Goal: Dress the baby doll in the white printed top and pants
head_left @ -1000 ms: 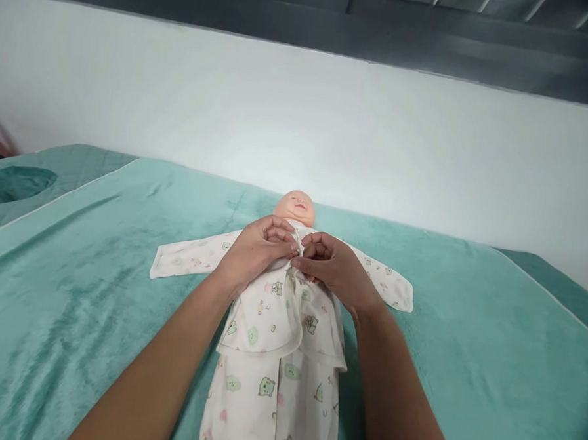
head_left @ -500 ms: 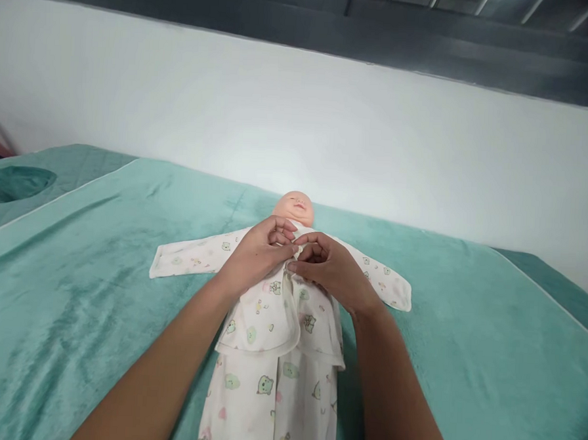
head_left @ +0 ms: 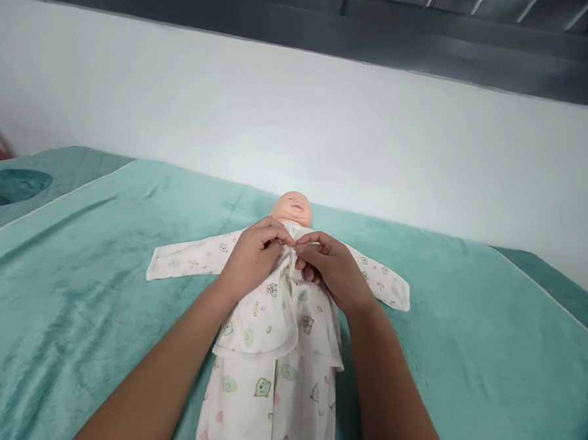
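Note:
A baby doll (head_left: 293,208) lies on its back on a teal blanket (head_left: 98,282), head away from me. It wears a white printed baby garment (head_left: 272,350) with both sleeves spread sideways. My left hand (head_left: 250,258) and my right hand (head_left: 333,269) meet at the doll's chest, just below the chin. Both have their fingers curled and pinch the front edges of the garment together at the neckline. What lies under the fingertips is hidden.
The blanket covers a wide padded surface that ends at a white wall (head_left: 328,130) behind the doll. A darker teal hollow (head_left: 10,185) shows at the far left edge. A darker green strip (head_left: 552,273) runs along the right side.
Both hands have shifted slightly up the chest toward the neck, still pinching the garment front. The doll and its sleeves lie as before.

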`<control>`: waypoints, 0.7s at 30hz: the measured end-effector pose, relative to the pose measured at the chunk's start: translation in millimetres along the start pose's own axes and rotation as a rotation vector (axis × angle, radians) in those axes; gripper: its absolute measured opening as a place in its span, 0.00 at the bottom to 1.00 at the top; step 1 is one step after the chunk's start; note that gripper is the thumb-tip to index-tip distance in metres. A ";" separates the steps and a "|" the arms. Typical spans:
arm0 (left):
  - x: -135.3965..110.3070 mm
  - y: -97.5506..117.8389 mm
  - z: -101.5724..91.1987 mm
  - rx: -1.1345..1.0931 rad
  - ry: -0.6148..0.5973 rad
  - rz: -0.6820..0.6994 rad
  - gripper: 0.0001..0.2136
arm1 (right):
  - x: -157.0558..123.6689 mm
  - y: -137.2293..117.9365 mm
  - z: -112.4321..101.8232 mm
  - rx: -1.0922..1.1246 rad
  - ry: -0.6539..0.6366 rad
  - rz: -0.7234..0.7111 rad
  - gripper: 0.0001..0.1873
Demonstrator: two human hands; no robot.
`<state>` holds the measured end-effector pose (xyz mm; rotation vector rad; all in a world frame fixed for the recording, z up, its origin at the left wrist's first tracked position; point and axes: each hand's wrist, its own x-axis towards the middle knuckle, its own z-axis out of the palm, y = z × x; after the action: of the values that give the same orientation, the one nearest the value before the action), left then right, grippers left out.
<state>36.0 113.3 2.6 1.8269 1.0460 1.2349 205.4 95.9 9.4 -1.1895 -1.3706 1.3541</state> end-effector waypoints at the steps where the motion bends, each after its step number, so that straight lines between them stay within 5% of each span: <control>1: 0.0 -1.6 0.9 0.012 0.005 0.030 0.13 | -0.5 -0.5 -0.1 -0.024 -0.003 0.001 0.11; 7: 1.1 -1.6 -3.3 -0.024 -0.028 0.029 0.12 | -12.2 -13.6 -3.8 -0.280 -0.124 0.031 0.15; 15: -3.5 20.0 -32.9 -0.108 -0.437 -0.212 0.07 | -42.3 -33.7 13.0 -0.882 -0.139 0.048 0.16; 21: -3.3 24.6 -40.8 0.002 -0.579 -0.249 0.10 | -42.0 -33.3 0.4 -0.753 -0.253 0.078 0.14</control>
<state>2.6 103.6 35.3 1.8267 0.8992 0.5055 210.8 55.9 44.7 -1.5942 -2.1444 1.0832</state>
